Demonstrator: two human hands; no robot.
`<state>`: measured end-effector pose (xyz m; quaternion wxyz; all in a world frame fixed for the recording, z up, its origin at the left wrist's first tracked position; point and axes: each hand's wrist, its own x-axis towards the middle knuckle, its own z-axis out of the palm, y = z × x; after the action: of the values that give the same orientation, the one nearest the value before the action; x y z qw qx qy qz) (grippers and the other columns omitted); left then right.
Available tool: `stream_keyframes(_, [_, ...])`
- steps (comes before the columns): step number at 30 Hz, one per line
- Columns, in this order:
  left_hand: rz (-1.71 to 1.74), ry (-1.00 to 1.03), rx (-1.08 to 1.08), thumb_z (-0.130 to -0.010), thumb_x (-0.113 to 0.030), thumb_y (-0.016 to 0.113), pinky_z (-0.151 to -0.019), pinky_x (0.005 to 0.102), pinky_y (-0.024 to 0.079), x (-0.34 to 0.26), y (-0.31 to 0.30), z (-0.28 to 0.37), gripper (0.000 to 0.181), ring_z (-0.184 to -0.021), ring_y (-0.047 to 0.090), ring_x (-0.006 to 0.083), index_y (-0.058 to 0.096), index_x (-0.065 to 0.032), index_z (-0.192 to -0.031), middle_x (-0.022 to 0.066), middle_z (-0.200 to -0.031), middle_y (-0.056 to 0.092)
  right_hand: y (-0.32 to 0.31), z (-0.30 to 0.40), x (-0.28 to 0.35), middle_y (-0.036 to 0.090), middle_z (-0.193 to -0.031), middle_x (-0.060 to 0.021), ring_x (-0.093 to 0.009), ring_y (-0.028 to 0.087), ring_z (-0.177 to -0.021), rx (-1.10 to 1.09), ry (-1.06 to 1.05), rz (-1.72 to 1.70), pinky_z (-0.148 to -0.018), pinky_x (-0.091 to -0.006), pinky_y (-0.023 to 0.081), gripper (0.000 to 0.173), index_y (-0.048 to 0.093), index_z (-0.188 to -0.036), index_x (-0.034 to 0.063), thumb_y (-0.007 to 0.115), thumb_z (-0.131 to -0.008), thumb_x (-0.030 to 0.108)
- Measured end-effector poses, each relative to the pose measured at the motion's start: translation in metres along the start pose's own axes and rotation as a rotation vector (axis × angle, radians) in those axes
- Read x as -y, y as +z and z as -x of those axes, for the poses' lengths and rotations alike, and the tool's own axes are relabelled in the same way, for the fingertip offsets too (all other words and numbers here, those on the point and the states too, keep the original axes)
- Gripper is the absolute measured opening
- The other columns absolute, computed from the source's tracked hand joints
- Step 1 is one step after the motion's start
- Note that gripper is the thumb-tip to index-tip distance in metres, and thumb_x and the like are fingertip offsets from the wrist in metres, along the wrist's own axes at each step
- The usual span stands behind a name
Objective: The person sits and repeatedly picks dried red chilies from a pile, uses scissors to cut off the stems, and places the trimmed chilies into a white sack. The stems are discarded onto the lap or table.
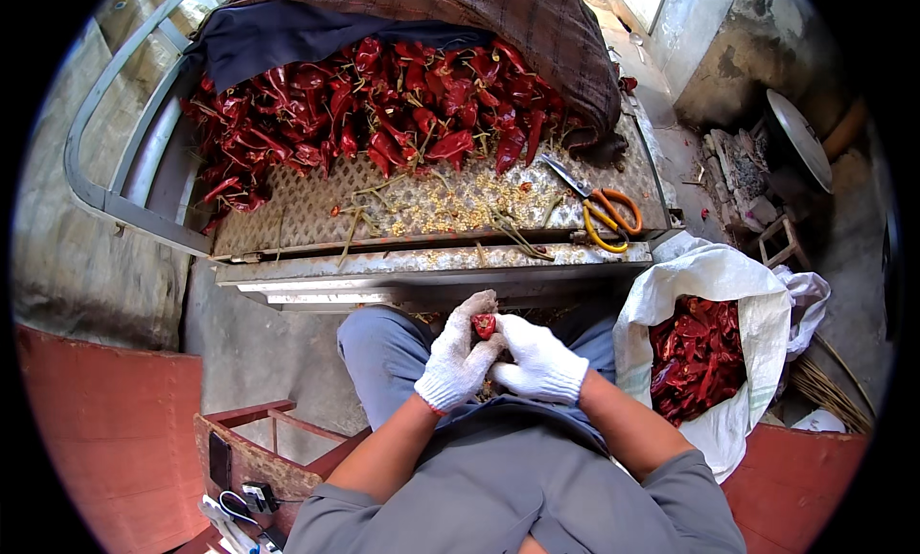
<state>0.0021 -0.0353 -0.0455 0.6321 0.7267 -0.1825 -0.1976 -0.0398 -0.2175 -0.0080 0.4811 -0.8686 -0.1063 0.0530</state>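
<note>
In a white knitted glove, my left hand (460,356) holds a dried red chili pepper (484,326) over my lap, its cut or opened end facing up. My right hand (539,360), gloved as well, meets it from the right with thumb and fingers at the same pepper. Past both hands, a heap of whole dried red peppers (402,101) with stems lies on a rusty metal platform (309,202). Scissors (593,202) with orange and yellow handles rest near its right front corner, beside scattered seeds (460,202) and loose stems.
A white woven sack (762,288) holding red peppers stands at my right. Dark and brown plaid cloths (532,22) cover the heap's back. A curved metal rail (79,130) bounds the platform's left. A wooden chair or stool (248,446) with electronic devices and cables is at lower left.
</note>
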Motion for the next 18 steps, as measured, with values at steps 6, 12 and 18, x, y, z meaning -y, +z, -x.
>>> stream_keyframes(6, [0.431, -0.056, 0.049, -0.104, -0.002, 0.056, -0.103, 0.0331, 0.053, 0.002, -0.015, 0.015, 0.036, -0.113, 0.067, 0.0181, 0.052, 0.0003, -0.14, 0.0121, -0.125, 0.066, -0.111, -0.014, -0.048, 0.069, -0.117, -0.0208, -0.041, 0.069, -0.108, -0.437, -0.004, 0.493, -0.094, -0.0474, 0.056, 0.049, 0.063, -0.13, 0.0056, 0.076, -0.084, 0.019])
stream_keyframes(12, [0.324, -0.094, 0.115, -0.104, 0.001, 0.052, -0.083, 0.0247, 0.052, -0.007, -0.022, 0.021, 0.047, -0.081, 0.053, 0.0077, 0.046, -0.0035, -0.15, 0.0052, -0.113, 0.061, -0.166, -0.031, -0.102, 0.069, -0.114, -0.0199, -0.039, 0.069, -0.105, -0.34, 0.256, 0.937, -0.092, -0.0495, 0.056, 0.049, 0.064, -0.128, 0.0077, 0.076, -0.083, 0.022])
stream_keyframes(18, [0.152, 0.024, 0.089, -0.099, 0.0, 0.064, -0.108, 0.033, 0.048, -0.01, -0.018, 0.023, 0.058, -0.13, 0.056, 0.0211, 0.039, -0.0012, -0.152, 0.0162, -0.148, 0.053, -0.18, -0.051, -0.102, 0.073, -0.108, -0.0233, -0.041, 0.073, -0.101, -0.155, 0.468, 0.93, -0.09, -0.0501, 0.058, 0.042, 0.067, -0.119, 0.0063, 0.074, -0.081, 0.023])
